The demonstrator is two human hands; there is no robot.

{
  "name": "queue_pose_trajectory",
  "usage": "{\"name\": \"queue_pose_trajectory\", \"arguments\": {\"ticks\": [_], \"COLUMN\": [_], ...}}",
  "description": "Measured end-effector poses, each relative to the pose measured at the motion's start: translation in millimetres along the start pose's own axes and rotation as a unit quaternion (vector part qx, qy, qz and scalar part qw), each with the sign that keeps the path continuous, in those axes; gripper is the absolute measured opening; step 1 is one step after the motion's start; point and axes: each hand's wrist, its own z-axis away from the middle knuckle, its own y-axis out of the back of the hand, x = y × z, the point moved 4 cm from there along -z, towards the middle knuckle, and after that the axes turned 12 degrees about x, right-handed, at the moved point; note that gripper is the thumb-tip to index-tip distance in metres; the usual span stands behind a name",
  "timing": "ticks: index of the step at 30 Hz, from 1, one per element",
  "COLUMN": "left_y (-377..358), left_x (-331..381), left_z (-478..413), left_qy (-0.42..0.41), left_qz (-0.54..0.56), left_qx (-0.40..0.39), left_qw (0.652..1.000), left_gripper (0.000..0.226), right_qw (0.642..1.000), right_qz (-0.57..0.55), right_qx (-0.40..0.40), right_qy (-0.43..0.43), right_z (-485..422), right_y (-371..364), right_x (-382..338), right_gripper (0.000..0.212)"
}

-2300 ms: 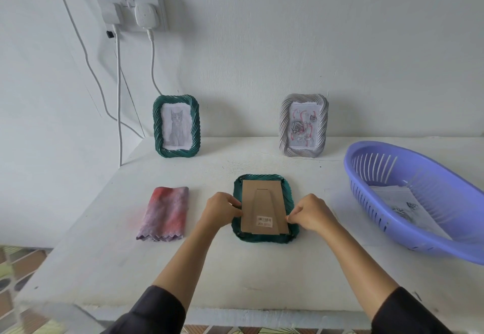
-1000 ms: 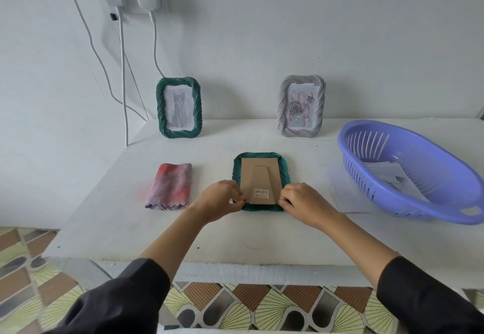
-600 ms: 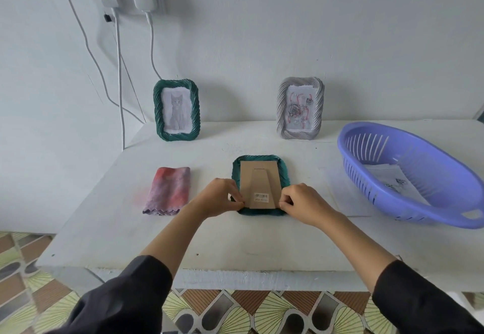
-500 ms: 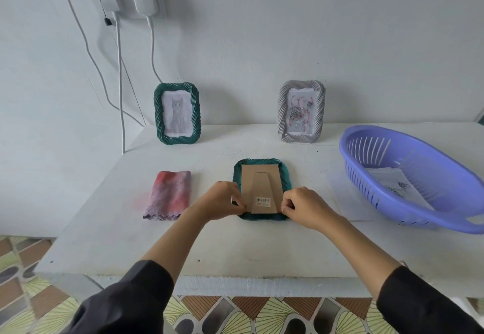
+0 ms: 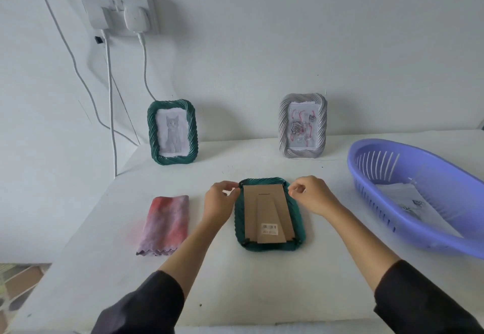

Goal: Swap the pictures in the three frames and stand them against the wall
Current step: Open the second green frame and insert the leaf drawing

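A dark green frame (image 5: pixel 298 218) lies face down in the middle of the table, its brown cardboard back (image 5: pixel 264 210) with a barcode sticker facing up. My left hand (image 5: pixel 219 201) has curled fingers pinching at the frame's far left corner. My right hand (image 5: pixel 312 197) pinches in the same way at the far right corner. A second green frame (image 5: pixel 152 134) with a cat drawing stands against the wall at the back left. A grey frame (image 5: pixel 283 134) with a rose picture stands against the wall at the back right.
A folded pink and purple cloth (image 5: pixel 165 225) lies left of the flat frame. A purple plastic basket (image 5: pixel 372 155) with printed paper sheets (image 5: pixel 416 205) in it sits on the right. White cables (image 5: pixel 111 113) hang from a wall socket (image 5: pixel 117 9) at the upper left.
Both hands have moved from the near corners of the face-down frame to its far corners. The frame itself has stayed flat in the same spot.
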Motion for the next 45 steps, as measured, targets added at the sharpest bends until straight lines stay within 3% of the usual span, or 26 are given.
{"name": "queue_pose_trajectory", "arguments": {"ticks": [9, 16, 35, 45], "left_y": [-36, -38, -38, -36], "left_x": [12, 9, 8, 9], "left_z": [-25, -28, -32, -28], "left_qy": [-0.092, -0.108, -0.107, -0.074], "left_qz": [-0.155, -0.154, -0.115, -0.088], "left_qx": [-0.015, -0.009, -0.035, -0.024], "left_qw": [0.983, 0.982, 0.987, 0.993], "left_gripper": [0.026, 0.031, 0.015, 0.017], "right_qw": [0.997, 0.997, 0.995, 0.99], "right_qz": [0.066, 0.074, 0.079, 0.115], "right_qx": [0.028, 0.033, 0.062, 0.074], "right_qy": [0.009, 0.007, 0.023, 0.036], "right_z": [-40, -41, -32, -27], "right_y": [-35, -40, -40, -43], "right_x": [-3, 3, -3, -4], "right_gripper": [0.02, 0.025, 0.023, 0.024]}}
